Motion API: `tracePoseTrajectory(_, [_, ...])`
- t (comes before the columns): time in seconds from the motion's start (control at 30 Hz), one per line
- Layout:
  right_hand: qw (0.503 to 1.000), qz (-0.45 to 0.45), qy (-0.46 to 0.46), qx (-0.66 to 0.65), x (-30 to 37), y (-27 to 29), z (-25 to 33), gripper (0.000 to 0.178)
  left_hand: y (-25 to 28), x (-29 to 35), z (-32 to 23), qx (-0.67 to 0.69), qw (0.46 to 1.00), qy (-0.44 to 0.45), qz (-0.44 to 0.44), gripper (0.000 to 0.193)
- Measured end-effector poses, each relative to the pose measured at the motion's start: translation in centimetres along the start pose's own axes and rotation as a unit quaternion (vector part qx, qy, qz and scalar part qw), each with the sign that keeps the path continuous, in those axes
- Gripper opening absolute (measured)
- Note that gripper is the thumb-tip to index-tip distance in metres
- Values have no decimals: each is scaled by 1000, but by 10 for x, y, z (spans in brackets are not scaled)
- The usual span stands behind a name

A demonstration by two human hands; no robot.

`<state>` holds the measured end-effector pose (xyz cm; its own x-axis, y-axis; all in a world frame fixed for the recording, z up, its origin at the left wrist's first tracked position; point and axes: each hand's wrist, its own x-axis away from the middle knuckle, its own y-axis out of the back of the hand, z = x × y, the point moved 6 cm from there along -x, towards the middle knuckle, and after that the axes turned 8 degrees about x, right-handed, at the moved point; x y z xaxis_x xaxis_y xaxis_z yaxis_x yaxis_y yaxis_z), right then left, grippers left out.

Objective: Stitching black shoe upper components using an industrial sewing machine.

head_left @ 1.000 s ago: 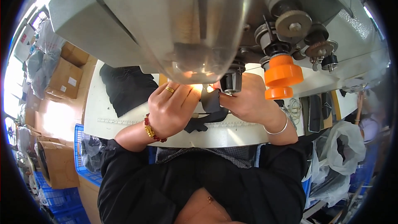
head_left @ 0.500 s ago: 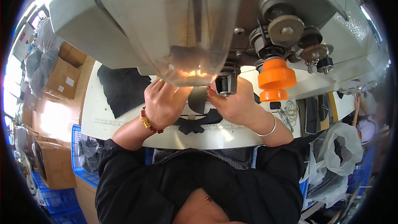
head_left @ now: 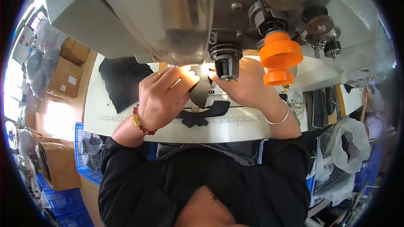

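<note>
Under the head of a sewing machine (head_left: 176,50) lies a small curved grey-black piece of material (head_left: 200,94). My left hand (head_left: 162,96) is closed, its thumb and fingertips pinching the left edge of that piece in bright lamp light. On the other side, my right hand (head_left: 246,86) holds the piece's right edge with the thumb side; its other fingers are partly hidden behind the machine's black knob (head_left: 227,69). The needle area is hidden by the clear shield. Closer to me, a curved black cut piece (head_left: 214,109) rests on the table.
A stack of black pieces (head_left: 122,84) lies at the left. A ruler strip (head_left: 118,118) runs along the white table (head_left: 176,133). Orange knobs (head_left: 281,54) hang low above my right hand. A blue crate (head_left: 80,151) stands at left, plastic bags (head_left: 347,147) at right. Another person's arm (head_left: 364,105) shows far right.
The view has shifted, so the machine appears higher. My left fingers have bunched closer together over the piece's edge. Both hands stay at the material.
</note>
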<state>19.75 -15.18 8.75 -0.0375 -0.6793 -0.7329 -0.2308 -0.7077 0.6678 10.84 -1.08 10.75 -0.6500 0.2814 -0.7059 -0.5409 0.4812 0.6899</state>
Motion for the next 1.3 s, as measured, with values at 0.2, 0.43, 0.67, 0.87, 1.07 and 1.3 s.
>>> tracePoseTrajectory(0.2, [999, -9, 30, 22, -2, 1, 3, 27, -8, 5, -8, -26, 995, -94, 12, 28])
tracePoseTrajectory(0.43, [999, 7, 35, 4, -3, 4, 5, 29, -12, 9, -15, -63, 992, -109, -17, 28])
tracePoseTrajectory(0.67, [1000, 13, 10, -15, -4, 5, 5, 14, -18, 10, -22, -86, 990, -107, -38, 28])
tracePoseTrajectory(0.87, [999, 17, 34, 1, -5, 4, 6, 14, -17, 10, -22, -85, 989, -107, -59, 28])
tracePoseTrajectory(1.07, [996, -15, -22, -88, -5, 0, 0, 9, -15, 8, -22, -76, 989, -113, -65, 28])
tracePoseTrajectory(1.3, [996, 0, 47, 78, 3, -1, 10, 16, -15, 5, -9, -82, 990, -94, -60, 23])
